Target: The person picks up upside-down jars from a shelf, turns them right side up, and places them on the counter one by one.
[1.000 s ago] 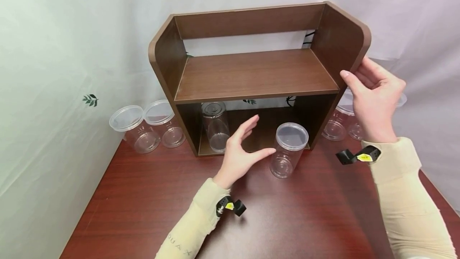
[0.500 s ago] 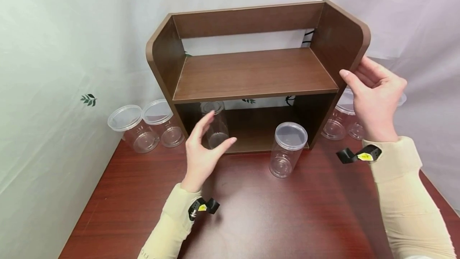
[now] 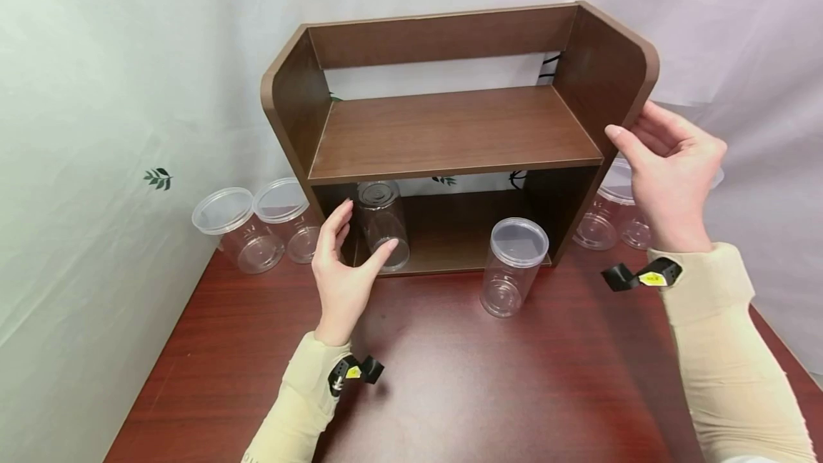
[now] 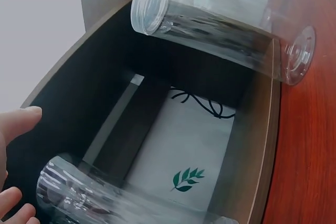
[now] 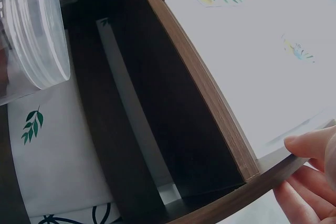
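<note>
A brown two-level wooden shelf stands on the table. In its lower compartment, at the left end, a clear plastic jar stands bottom up. My left hand is at this jar, thumb in front and fingers toward its left side, spread in a C shape without closing round it. In the left wrist view, the fingertips are near the jar's end. My right hand pinches the shelf's right side panel between thumb and fingers. Another clear jar with a translucent lid stands upright before the shelf's right part.
Two lidded clear jars stand left of the shelf. More lidded jars stand to its right, partly behind my right hand. White cloth hangs around the reddish-brown table. Black cables show behind the shelf.
My left hand has moved left, away from beside the upright jar, to the upside-down jar in the lower compartment. The right hand keeps its grip on the side panel.
</note>
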Demonstrator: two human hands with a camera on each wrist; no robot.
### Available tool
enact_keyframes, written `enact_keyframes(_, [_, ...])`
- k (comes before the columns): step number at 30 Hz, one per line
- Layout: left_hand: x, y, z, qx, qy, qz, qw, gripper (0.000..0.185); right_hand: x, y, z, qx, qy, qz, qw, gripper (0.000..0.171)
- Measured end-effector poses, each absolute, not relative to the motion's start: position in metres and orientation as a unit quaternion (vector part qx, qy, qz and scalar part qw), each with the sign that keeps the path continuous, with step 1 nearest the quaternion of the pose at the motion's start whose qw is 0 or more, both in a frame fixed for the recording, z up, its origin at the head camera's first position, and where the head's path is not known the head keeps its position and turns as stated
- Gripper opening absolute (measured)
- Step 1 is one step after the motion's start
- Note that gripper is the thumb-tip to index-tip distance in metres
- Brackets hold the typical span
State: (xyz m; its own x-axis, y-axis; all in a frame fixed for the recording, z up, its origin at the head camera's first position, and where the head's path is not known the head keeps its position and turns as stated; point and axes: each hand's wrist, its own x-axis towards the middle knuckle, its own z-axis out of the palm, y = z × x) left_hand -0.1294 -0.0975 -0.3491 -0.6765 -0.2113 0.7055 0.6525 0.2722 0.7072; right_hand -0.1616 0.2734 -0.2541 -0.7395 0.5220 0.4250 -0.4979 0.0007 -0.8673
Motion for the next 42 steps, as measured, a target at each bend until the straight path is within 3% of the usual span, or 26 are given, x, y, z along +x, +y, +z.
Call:
enact_keyframes(10, [-0.165, -0.108, -0.386, -0.105, -0.76, -0.569, 0.296, 0.094, -0.163, 0.276, -0.257, -0.008, -0.615, 0.697, 0.369, 0.045])
enact_keyframes(16, [-0.175, -0.107, -0.392, -0.09, -0.751, -0.599, 0.265, 0.09, -0.164, 0.275, -0.258, -0.009, -0.619, 0.694, 0.367, 0.045])
enact_keyframes(22, [-0.176, -0.099, -0.383, -0.075, -0.742, -0.614, 0.258, 0.08, -0.164, 0.275, -0.259, -0.009, -0.62, 0.69, 0.374, 0.044])
enact_keyframes(29, [-0.184, -0.102, -0.391, -0.075, -0.743, -0.612, 0.26, 0.082, -0.165, 0.275, -0.259, -0.007, -0.617, 0.69, 0.378, 0.044])
enact_keyframes(42, [-0.167, -0.104, -0.387, -0.076, -0.771, -0.572, 0.268, 0.082, -0.166, 0.276, -0.261, 0.001, -0.614, 0.688, 0.387, 0.043])
